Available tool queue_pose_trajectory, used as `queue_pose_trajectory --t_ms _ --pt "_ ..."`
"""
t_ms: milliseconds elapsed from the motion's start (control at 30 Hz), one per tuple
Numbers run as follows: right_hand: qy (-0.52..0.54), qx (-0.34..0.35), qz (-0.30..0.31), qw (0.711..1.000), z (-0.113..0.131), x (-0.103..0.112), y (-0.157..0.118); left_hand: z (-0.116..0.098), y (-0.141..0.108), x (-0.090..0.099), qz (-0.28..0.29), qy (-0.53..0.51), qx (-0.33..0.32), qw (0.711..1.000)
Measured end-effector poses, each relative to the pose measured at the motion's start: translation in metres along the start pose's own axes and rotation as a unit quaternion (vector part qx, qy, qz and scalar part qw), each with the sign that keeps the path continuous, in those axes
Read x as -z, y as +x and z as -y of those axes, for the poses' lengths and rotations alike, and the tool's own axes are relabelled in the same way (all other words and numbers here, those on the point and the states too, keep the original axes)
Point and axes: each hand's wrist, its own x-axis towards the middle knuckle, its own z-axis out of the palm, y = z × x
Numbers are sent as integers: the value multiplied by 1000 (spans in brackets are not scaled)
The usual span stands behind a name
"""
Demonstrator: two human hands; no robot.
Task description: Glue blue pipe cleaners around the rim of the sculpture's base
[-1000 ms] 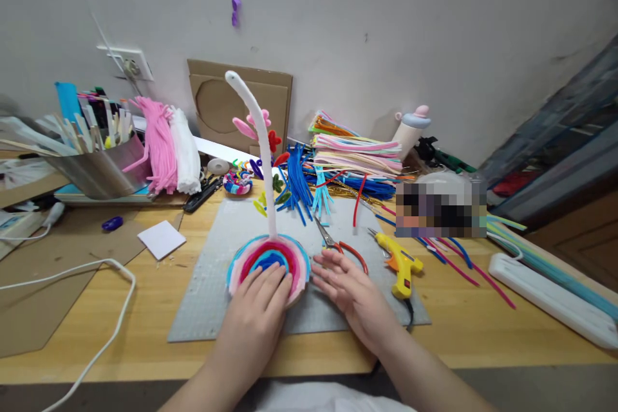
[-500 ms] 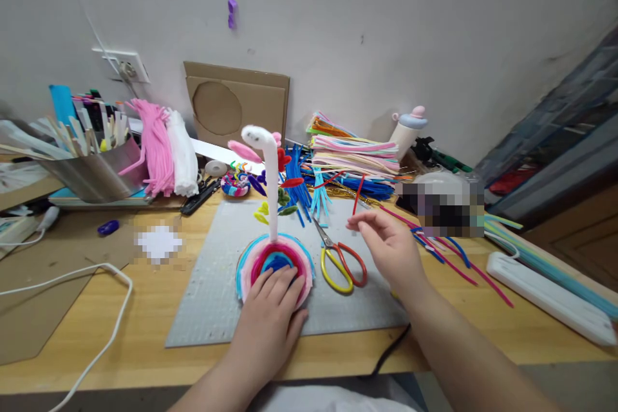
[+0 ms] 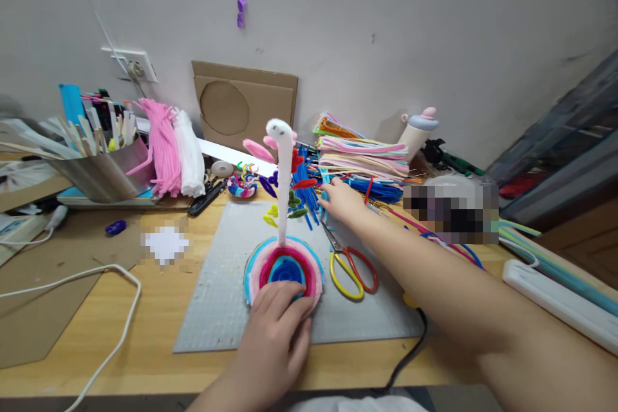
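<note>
The left hand (image 3: 277, 327) lies open on the striped disc (image 3: 315, 270); the right hand (image 3: 344, 205) touches light-blue stems (image 3: 325, 212), grip impossible to tell.

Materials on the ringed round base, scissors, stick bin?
Ringed round base: probably matte chenille stems on top; fuzzy coiled rings.
Scissors: metal blades, grey glint; red and yellow handles smooth, likely plastic or plastic-coated.
Stick bin: looks like brushed steel, satin; streaky grey sheen.

The right hand (image 3: 340, 199) moved to light-blue stems (image 3: 325, 176).
</note>
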Motion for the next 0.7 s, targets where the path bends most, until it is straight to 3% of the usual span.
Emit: queue_pose_trajectory --t_ms 167,400,567,700 --pt "-36 -66 8 997 -28 8 32 1 1 3 -2 -35 7 999" --pt "-47 -136 -55 988 -69 53 52 2 2 5 -7 -54 4 999" --pt "-45 -138 -157 977 -57 99 40 3 4 6 -9 -58 7 998" --pt "-36 -134 -314 939 -35 140 -1 3 3 8 -10 -58 8 998"
